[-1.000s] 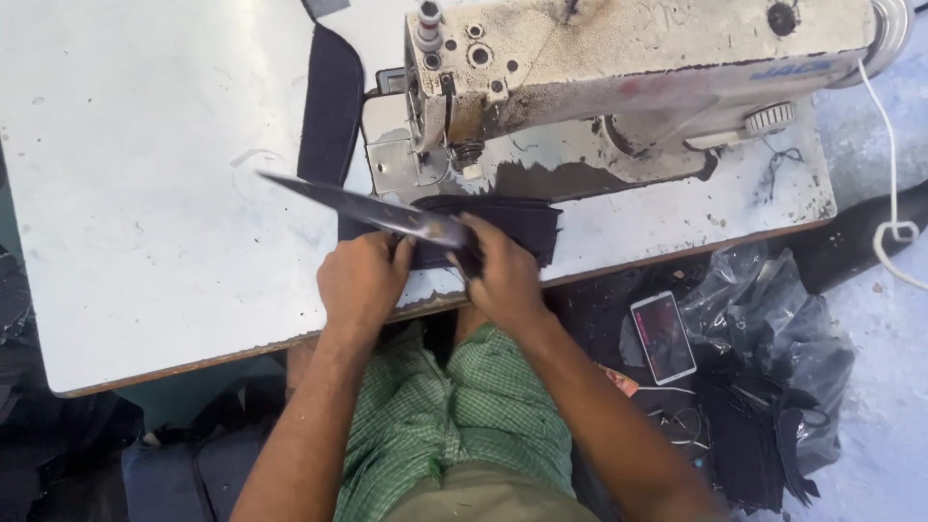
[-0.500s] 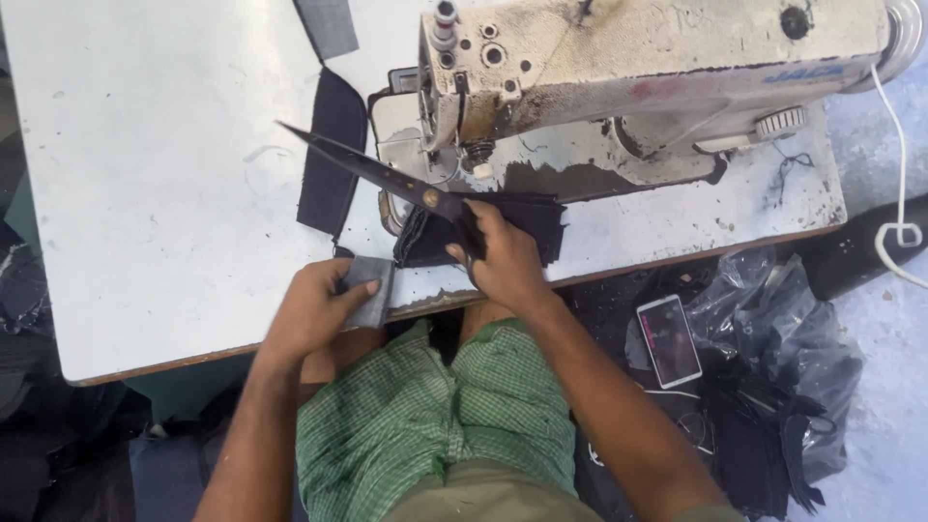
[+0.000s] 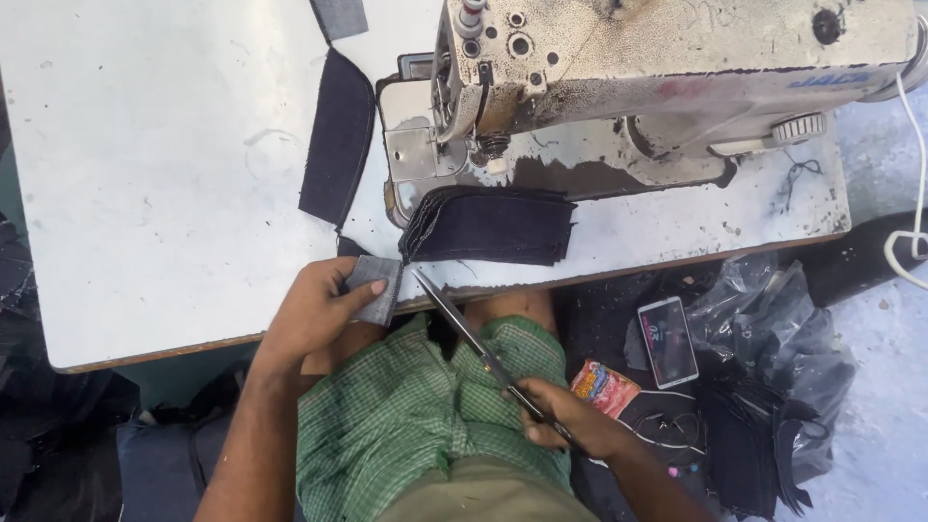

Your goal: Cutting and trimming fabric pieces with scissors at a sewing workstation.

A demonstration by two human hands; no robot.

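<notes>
While white table [image 3: 145,193] spans most of view, one sewing machine [image 3: 657,68] sits at its right end. Left half of tabletop open. One folded dark fabric stack [image 3: 488,224] near front edge, below needle; one dark strip [image 3: 336,135] just left of machine. Dark plastic bag [image 3: 773,338] on floor, contents unclear; one phone [image 3: 667,340] beside it. Left hand [image 3: 314,314] pinches one small grey fabric piece [image 3: 375,285] at table edge. Right hand [image 3: 570,420] closed around scissors [image 3: 469,338] over lap, tip pointing toward stack.
</notes>
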